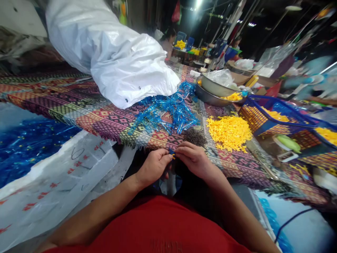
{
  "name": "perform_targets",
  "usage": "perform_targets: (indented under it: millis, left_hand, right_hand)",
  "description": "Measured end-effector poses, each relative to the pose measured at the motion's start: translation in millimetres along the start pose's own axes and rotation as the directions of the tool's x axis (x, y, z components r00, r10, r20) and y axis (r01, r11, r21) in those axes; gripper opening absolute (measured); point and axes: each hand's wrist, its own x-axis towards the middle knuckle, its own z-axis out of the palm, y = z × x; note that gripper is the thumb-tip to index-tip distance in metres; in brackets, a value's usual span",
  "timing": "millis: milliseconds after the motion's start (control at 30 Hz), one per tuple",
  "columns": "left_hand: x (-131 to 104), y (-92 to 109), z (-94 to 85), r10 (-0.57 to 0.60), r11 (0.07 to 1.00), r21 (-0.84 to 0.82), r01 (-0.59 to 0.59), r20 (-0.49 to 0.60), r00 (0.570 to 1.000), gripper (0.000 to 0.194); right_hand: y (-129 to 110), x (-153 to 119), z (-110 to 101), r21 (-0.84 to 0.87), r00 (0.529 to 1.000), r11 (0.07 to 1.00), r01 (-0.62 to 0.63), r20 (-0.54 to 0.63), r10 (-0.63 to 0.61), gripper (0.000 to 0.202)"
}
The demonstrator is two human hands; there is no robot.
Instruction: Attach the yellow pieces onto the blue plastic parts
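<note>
Just off the near edge of a patterned cloth (pixel 116 130), my left hand (pixel 152 167) is closed in a pinch on a small blue and yellow plastic piece (pixel 172 154). Fingertips of my right hand (pixel 196 160) are pinched together at the other side of this piece; whatever they grip is too small to make out. Beyond the hands lies a heap of clear blue plastic pieces (pixel 181 117). A little pile of tiny dark parts (pixel 195 137) sits right behind my right hand, and a pile of small yellow plastic pieces (pixel 229 133) spreads to its right.
A big white sack (pixel 113 52) spills onto the cloth at left. Metal bowls (pixel 216 93) and blue-and-yellow baskets (pixel 273 116) stand at right. A white foam box (pixel 68 179) with blue pieces is at lower left. A person (pixel 168 44) sits in the background.
</note>
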Motion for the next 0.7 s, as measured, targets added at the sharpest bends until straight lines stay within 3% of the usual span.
perform_targets:
  millis: [133, 400, 633, 700]
  left_hand:
    - [-0.9, 1.0, 0.4, 0.013, 1.000, -0.015, -0.013, -0.014, 1.000, 0.025]
    - [-1.6, 4.3, -0.2, 0.086, 0.994, 0.074, -0.081, -0.062, 0.994, 0.024]
    - [-1.4, 6.0, -1.8, -0.044, 0.991, -0.128, 0.048, 0.033, 0.998, 0.025]
    - [-1.5, 5.4, -2.0, -0.048, 0.991, -0.121, 0.051, 0.022, 0.999, 0.026]
  right_hand:
    - [0.8, -1.5, 4.4, 0.039, 0.995, 0.999, 0.010, -0.101, -0.006, 0.011]
    - [-1.5, 0.4, 3.9, 0.080, 0.990, 0.997, 0.003, -0.143, 0.008, 0.011]
    - [-2.9, 2.3, 5.5, 0.119, 0.987, 0.992, -0.049, -0.145, 0.067, 0.009]
    - [-2.9, 2.6, 6.0, 0.136, 0.988, 0.988, -0.075, -0.124, 0.092, 0.009]
